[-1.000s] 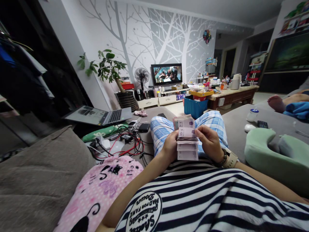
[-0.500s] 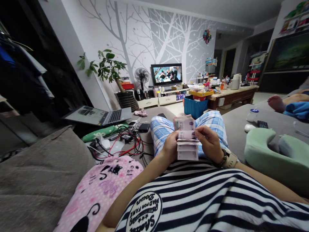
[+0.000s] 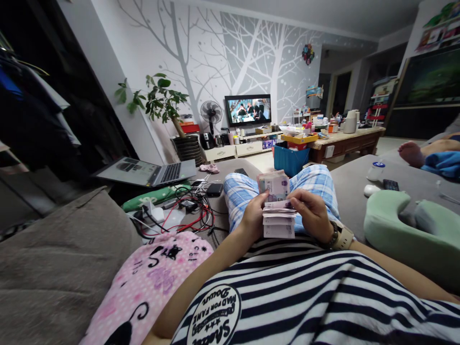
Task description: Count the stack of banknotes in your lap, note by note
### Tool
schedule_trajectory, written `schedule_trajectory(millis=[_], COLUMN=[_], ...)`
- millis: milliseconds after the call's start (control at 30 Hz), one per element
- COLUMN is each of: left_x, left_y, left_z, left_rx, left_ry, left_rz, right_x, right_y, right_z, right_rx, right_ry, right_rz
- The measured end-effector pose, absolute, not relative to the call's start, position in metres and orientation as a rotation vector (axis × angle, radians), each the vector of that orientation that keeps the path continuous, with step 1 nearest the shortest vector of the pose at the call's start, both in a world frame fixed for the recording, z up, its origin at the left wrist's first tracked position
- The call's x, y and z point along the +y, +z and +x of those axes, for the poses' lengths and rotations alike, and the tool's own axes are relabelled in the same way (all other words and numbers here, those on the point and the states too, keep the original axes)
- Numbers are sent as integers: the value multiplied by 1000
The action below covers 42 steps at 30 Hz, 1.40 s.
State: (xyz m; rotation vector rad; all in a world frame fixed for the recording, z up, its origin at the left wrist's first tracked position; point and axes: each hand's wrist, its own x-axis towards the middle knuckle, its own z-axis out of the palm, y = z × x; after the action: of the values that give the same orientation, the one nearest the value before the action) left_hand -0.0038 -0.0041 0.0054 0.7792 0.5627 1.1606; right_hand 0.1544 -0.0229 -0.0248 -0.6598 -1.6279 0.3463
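Item observed: a wad of banknotes (image 3: 273,184), held above the lap, between the knees of the checked trousers (image 3: 237,189); the person sits on a grey sofa (image 3: 347,175). The left hand (image 3: 254,215) is closed on the wad's left side. The right hand (image 3: 312,214) is drawn narrow, its thumb and fingers pinching at the right edge, near the bend.

Progress, in my judgement: partway through a leafing pass. 1 portion of the wad is bent over toward the striped shirt (image 3: 283,297) and would appear dealt with. The other portion lies toward the far side, a 5 legible on its face, and would appear outstanding. The notes overlap, so I cannot tell the count in either portion.
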Motion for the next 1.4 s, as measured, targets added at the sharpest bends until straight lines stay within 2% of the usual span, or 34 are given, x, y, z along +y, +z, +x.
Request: schedule_trajectory(millis=[667,900,1400], left_x=[-6,-7,-10], left_y=[9,5,7], left_z=[3,-4,-3], left_rx=[666,688,639], left_ry=[1209,1246,1155], left_rz=[707,769,800], right_x=[-29,-20,-10], right_y=[-20,-22,-23], right_z=[154,151,150], right_rx=[-1714,-1464,-1403], right_ry=[441,304,395], right_rz=[-566,-793,-879])
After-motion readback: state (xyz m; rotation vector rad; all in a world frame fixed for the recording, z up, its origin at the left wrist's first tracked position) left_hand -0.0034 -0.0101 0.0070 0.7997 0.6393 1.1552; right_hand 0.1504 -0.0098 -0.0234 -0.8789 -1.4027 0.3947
